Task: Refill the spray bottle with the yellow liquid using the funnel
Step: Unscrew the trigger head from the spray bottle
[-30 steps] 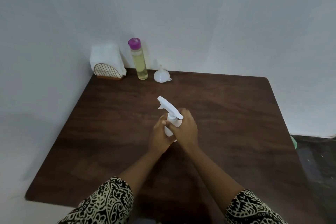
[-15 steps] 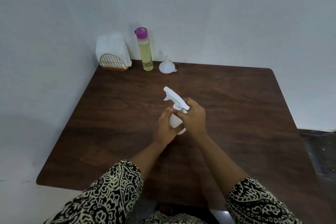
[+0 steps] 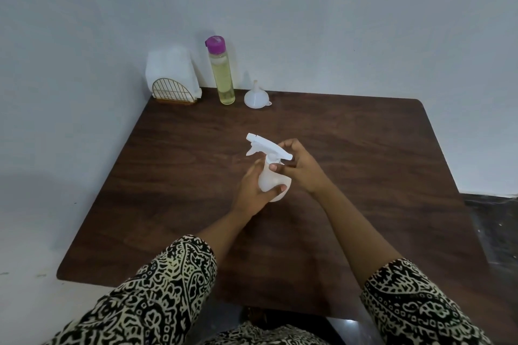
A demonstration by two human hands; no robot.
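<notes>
A white spray bottle stands near the middle of the dark wooden table. My left hand grips its rounded body from the left. My right hand curls round the neck just under the white trigger head, which points to the far left. At the table's back edge stands a tall clear bottle of yellow liquid with a purple cap. A small white funnel rests mouth down to its right.
A white napkin stack in a gold wire holder sits in the back left corner against the wall. The wall runs close along the left and back table edges. A dark floor shows beyond the right edge.
The view has shifted, so the table items sit lower in the frame. My right hand's fingers have moved from over the trigger head down to the neck, and the head now shows more fully.
</notes>
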